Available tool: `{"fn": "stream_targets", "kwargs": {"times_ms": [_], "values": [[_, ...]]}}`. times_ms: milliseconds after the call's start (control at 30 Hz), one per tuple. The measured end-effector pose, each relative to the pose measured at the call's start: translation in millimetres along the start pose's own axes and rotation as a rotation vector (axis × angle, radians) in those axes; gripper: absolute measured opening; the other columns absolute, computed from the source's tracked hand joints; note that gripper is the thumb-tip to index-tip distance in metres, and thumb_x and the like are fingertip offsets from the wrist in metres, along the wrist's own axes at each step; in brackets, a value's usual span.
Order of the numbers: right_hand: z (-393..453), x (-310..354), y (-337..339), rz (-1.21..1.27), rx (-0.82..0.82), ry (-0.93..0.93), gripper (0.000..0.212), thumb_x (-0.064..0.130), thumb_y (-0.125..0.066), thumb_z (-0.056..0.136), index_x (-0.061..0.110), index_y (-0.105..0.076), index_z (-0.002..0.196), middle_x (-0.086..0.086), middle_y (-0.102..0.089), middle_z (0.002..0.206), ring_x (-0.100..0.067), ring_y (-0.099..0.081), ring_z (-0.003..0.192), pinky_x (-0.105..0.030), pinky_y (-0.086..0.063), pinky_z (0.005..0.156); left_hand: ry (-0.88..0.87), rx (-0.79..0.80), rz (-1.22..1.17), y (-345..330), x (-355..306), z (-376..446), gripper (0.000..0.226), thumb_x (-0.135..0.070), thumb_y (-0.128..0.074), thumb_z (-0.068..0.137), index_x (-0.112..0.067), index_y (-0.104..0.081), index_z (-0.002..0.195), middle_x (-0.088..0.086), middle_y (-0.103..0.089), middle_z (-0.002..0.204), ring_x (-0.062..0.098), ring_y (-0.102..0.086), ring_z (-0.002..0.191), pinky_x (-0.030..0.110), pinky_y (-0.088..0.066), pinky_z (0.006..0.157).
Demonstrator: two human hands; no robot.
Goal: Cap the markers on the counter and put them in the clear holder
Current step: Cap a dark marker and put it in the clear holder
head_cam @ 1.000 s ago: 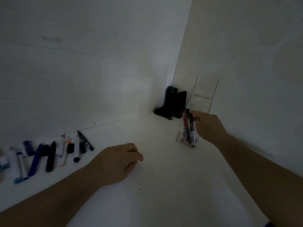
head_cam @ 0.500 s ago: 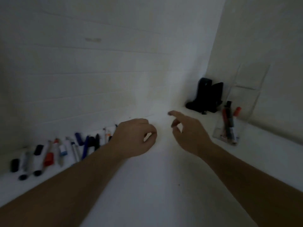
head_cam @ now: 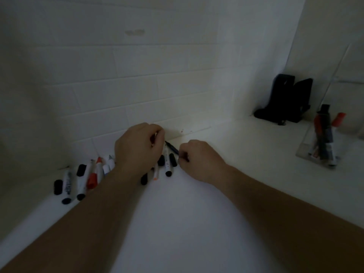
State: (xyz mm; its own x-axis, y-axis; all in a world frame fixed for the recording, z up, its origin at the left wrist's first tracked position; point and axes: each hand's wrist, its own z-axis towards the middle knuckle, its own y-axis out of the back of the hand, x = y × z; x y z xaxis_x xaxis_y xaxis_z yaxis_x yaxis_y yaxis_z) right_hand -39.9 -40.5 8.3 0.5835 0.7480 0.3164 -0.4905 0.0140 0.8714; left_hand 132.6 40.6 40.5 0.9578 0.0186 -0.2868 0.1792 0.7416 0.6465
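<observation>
A row of loose markers (head_cam: 81, 181) and caps lies on the white counter (head_cam: 177, 223) against the tiled wall; a red one (head_cam: 92, 179) and a black cap (head_cam: 58, 187) lie among them. My left hand (head_cam: 139, 148) hovers curled over the row's right part, fingertips pinched together, hiding what is beneath. My right hand (head_cam: 199, 160) pinches the near end of a thin dark marker (head_cam: 171, 147) lying slanted by the wall. The clear holder (head_cam: 307, 148) stands at the far right with black and red markers (head_cam: 323, 133) in it.
A black angular object (head_cam: 285, 101) sits in the corner of the counter, left of the holder. A white marker with a black cap (head_cam: 168, 166) and a loose black cap (head_cam: 173, 159) lie between my two hands. The scene is dim.
My right hand left the holder, where it had dropped a marker, and swung left to the marker row. My left hand moved forward onto the row. The view turned left.
</observation>
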Motion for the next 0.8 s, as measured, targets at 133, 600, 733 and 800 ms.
{"fn": "stream_targets", "kwargs": {"times_ms": [133,600,733,800], "values": [[-7,-4,18,-0.182,0.069,-0.063,0.024,0.039,-0.059,0.096,0.019,-0.051,0.084,0.000,-0.050,0.084,-0.020,-0.051,0.079,-0.033,-0.042,0.066,0.007,-0.003,0.033,-3,-1,1,0.023,-0.038,-0.048,0.098,-0.033,-0.067,0.087,-0.011,-0.059,0.076,0.012,-0.053,0.080,0.030,-0.042,0.062],[-69,-66,51,-0.067,-0.085,-0.209,0.022,0.037,-0.039,0.104,0.025,-0.048,0.120,-0.002,-0.058,0.075,-0.025,-0.057,0.061,-0.040,-0.053,0.059,-0.208,0.534,0.120,-13,-19,14,0.042,-0.050,-0.054,0.078,-0.045,-0.059,0.119,-0.016,-0.056,0.114,0.019,-0.036,0.117,0.038,-0.026,0.096],[-63,-58,48,-0.018,-0.044,-0.193,0.030,0.052,-0.033,0.104,0.029,-0.051,0.101,0.006,-0.059,0.071,-0.019,-0.057,0.060,-0.037,-0.052,0.056,-0.217,0.816,0.387,-15,-21,22,0.040,-0.057,-0.054,0.079,-0.045,-0.049,0.117,-0.010,-0.052,0.105,0.023,-0.037,0.115,0.041,-0.025,0.092],[-68,-68,54,0.023,-0.064,-0.222,0.035,0.054,-0.032,0.104,0.027,-0.053,0.097,0.005,-0.059,0.071,-0.020,-0.058,0.062,-0.040,-0.052,0.059,-0.202,0.872,0.396,-23,-33,27,0.037,-0.056,-0.053,0.080,-0.044,-0.048,0.114,-0.008,-0.054,0.101,0.023,-0.038,0.111,0.043,-0.028,0.094]]}}
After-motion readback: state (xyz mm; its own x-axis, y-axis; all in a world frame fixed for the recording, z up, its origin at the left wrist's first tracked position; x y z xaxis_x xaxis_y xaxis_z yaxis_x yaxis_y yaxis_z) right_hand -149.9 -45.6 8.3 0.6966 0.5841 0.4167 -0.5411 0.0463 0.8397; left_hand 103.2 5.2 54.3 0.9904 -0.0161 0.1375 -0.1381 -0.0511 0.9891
